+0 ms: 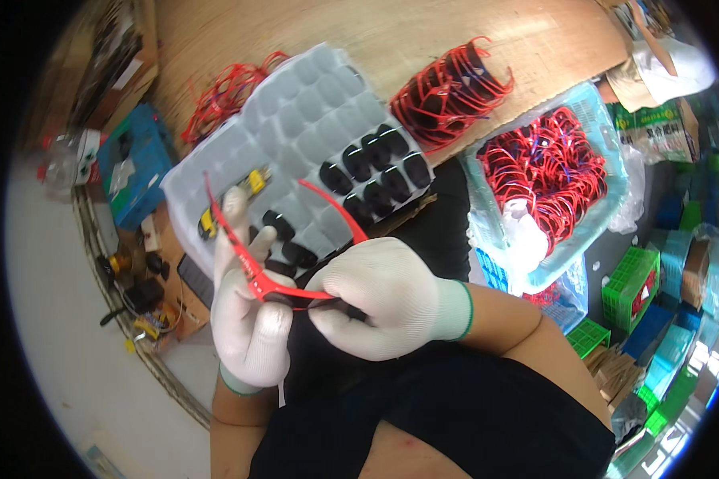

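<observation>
Head view: L hand (248, 319) & R hand (383, 299) are both pinching a thin red glasses frame (284, 291) w/ dark lens, at centre. Clear tray (295, 104) w/ black lenses (371, 172) is sitting close at 12 o'clock; red-frame basket (607, 199) crowding 2 o'clock.

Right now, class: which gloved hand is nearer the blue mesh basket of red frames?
Right. The right hand lies just left of the blue mesh basket; the left hand is farther left.

Your gloves: the white knitted cloth on your left hand (248, 319) and right hand (379, 299) looks matt and finely ribbed.
Frame you hold: the thin red plastic frame (252, 267) is smooth, a little shiny.
Tray: the pale translucent plastic compartment tray (295, 112) looks smooth.
Lenses: the black oval plastic lenses (375, 164) are glossy.
Table: the light brown wooden tabletop (375, 36) is matt, with visible grain.
</observation>
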Tool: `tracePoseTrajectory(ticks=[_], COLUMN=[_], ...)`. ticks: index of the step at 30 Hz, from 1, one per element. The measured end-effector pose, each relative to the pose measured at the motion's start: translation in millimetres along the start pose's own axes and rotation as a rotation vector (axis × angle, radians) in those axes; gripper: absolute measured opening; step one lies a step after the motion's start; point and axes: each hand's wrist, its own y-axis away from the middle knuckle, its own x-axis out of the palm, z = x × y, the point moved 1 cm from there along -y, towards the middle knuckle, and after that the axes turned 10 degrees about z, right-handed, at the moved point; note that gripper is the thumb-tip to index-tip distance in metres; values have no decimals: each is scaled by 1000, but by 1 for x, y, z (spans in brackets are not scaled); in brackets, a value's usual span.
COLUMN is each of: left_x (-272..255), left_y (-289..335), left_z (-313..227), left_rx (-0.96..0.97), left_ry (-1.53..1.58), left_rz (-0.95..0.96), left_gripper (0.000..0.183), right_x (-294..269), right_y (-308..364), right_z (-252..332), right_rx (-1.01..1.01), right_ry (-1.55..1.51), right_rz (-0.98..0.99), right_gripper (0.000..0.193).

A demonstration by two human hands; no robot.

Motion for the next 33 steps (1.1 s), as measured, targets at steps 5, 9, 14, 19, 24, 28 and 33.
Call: tracePoseTrajectory(ticks=[5,9,14,19,24,28,33], left_x=[5,-98,-259,-199,-229,-241,-229], left_y=[-49,-145,-187,-209,-199,-199,-197], left_z=[17,103,298,326,334,287,203], left_rx=[-89,-473,-990,-1021,-1202,-986,-439], left_ry=[-76,-732,-1098,480,173,-53,-302], left_rz=[85,-105,278,74,-192,-375,-466], left_gripper=[12,46,74,51,28,26,38], right_x=[-48,-160,-278,-285,-256,-168,-44], right_y=[-4,1,23,39,20,-9,-36], right_z=[-32,-128,-273,-289,-232,-151,-101], right_rx=[-54,378,850,979,785,543,337], right_ry=[148,623,836,721,853,631,765], right_rz=[-16,-497,-384,-376,-562,-543,-25], right_gripper=[12,12,43,46,40,28,16])
